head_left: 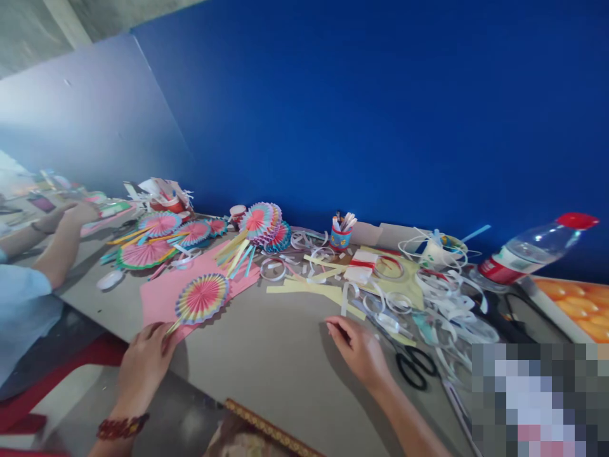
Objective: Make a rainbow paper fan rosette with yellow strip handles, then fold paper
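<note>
Left hand (145,358): our grip lies curled on the near corner of the pink sheet (156,298), fingertips at the stick end of the fan (202,297); whether it pinches the stick we cannot tell. The fan lies up and to the right of this hand, flat on the sheet, its stick running down-left toward the fingers; the left hand is much the nearer. Right hand (361,349): fingers drawn together on the bare bench (276,355), nothing seen between them. Just beside it, scissors (415,367) and yellow strips (307,289). Further off, more fans (262,223), a bottle (528,251), a co-worker's arm (61,244).
</note>
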Available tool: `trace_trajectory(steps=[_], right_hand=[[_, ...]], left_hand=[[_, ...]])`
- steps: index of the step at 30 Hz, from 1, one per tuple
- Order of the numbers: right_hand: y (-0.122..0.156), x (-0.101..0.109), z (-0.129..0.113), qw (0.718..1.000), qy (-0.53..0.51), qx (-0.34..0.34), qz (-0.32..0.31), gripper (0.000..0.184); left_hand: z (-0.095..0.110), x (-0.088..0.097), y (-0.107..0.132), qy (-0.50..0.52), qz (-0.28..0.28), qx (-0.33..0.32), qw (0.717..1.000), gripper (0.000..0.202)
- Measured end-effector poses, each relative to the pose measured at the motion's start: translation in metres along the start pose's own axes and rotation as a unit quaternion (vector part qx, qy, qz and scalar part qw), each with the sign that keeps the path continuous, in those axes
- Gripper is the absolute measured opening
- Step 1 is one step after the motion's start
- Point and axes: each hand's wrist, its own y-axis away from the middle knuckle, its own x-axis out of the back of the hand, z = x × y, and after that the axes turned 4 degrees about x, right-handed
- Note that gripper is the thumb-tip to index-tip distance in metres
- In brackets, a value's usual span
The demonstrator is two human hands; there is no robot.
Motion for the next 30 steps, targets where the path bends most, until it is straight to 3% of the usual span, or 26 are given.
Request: trace_trajectory(steps=[9, 15, 18, 21, 25, 30], right_hand=[[-0.001, 0.002, -0.001, 1.0, -0.01, -0.003, 0.005, 0.034], [-0.001, 0.002, 0.001, 1.0, -0.01, 0.003, 0.005, 0.036], [-0.001, 0.002, 0.002, 1.0, -0.008, 0.004, -0.007, 0.035], [0.0, 0.001, 0.003, 1.0, -0.006, 0.002, -0.021, 0.035], [-0.001, 0.002, 0.002, 1.0, 0.0, -0.002, -0.026, 0.037], [-0.002, 0.003, 0.0, 1.0, 0.008, -0.006, -0.026, 0.039]], left_hand=[[0.018, 0.004, -0.018, -0.064, -0.035, 0.001, 0.997, 0.026], [0.007, 0.009, -0.015, 0.018, -0.025, 0.056, 0.998, 0.023], [-0.006, 0.019, -0.012, 0.057, -0.002, 0.091, 0.994, 0.024], [-0.005, 0.034, -0.021, 0.125, 0.031, 0.097, 0.987, 0.024], [0.031, 0.052, -0.063, 0.167, 0.095, 0.074, 0.978, 0.025], [0.105, 0.058, -0.151, 0.277, 0.11, 0.018, 0.954, 0.022]])
